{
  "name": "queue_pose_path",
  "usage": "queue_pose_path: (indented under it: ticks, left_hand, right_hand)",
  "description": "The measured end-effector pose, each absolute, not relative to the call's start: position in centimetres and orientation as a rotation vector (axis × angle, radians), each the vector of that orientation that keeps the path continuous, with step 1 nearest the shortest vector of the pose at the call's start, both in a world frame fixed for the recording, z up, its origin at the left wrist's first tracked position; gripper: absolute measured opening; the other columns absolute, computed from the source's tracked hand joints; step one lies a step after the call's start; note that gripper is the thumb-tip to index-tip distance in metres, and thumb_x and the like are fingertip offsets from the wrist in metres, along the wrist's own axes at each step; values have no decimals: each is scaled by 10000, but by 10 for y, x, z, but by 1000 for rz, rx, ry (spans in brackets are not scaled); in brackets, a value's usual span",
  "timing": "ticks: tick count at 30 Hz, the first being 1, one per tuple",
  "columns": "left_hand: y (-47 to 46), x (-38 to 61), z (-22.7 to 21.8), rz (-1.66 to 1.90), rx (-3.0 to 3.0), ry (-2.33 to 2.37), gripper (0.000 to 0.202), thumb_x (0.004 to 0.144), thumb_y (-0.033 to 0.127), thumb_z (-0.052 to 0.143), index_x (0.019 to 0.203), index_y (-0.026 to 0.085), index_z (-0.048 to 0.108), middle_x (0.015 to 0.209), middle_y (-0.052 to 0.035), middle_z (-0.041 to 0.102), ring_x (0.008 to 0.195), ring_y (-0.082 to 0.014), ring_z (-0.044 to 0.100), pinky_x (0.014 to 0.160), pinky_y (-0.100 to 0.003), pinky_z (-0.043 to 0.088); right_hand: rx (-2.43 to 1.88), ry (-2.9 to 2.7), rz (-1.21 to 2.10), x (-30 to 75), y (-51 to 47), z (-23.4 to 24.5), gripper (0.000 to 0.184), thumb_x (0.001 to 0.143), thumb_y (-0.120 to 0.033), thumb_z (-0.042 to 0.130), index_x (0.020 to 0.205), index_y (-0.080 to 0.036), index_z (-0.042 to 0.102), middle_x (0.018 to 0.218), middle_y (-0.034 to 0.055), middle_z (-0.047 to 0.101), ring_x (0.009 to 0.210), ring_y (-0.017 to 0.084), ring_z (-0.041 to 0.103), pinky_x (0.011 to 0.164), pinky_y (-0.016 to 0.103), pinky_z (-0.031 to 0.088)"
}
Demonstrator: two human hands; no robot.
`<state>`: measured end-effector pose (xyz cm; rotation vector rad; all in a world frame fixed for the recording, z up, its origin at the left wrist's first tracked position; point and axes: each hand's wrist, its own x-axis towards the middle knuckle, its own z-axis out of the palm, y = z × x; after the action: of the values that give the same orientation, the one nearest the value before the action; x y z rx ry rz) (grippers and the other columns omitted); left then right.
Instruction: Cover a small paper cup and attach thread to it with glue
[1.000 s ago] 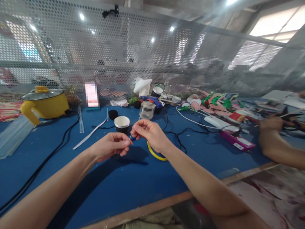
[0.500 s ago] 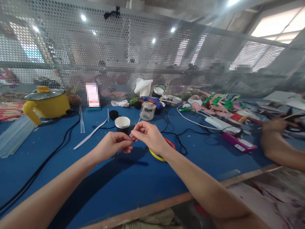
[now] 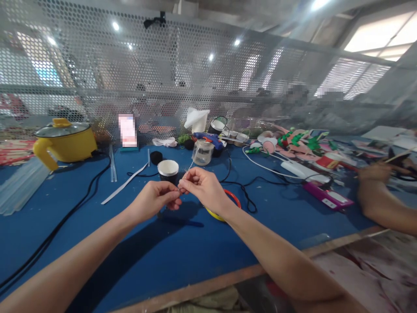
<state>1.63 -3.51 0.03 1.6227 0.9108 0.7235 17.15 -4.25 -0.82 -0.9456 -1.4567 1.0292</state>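
Observation:
My left hand [image 3: 155, 200] and my right hand [image 3: 202, 188] meet fingertip to fingertip above the blue table [image 3: 169, 248]. Both are closed in a pinch on a thin pale stick or wire [image 3: 188, 168] that slants up to the right from between them. Just behind the hands stands a black paper cup [image 3: 168, 170] with a white inside. A yellow and red ring [image 3: 228, 202] lies on the table under my right wrist. A clear jar [image 3: 202, 152] stands further back.
A yellow pot [image 3: 65, 141] stands far left, its black cable [image 3: 70, 208] running forward. Glue sticks [image 3: 19, 184] lie at the left edge. A blue glue gun [image 3: 210, 139], white cables and pink and green craft pieces [image 3: 293, 141] crowd the back right. Another person's arm [image 3: 381, 200] works at the right. Perforated mesh [image 3: 195, 78] closes the back.
My hands have drawn a little closer and risen slightly, still pinching the thin stick. The red edge of the ring has come into sight beside my right wrist.

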Motion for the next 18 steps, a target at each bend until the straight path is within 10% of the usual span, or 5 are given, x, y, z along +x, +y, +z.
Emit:
queue_pose_path:
  ticks: [18]
  left_hand:
    - [-35, 16, 4, 615, 1587, 859, 213, 669, 329, 613, 679, 121, 574, 639, -27, 636, 555, -106, 580, 543, -225, 454]
  right_hand:
    - [-974, -1516, 985, 171, -48, -4, 114, 697, -223, 591, 665, -161, 500, 583, -13, 580, 536, 90, 552, 550, 237, 470]
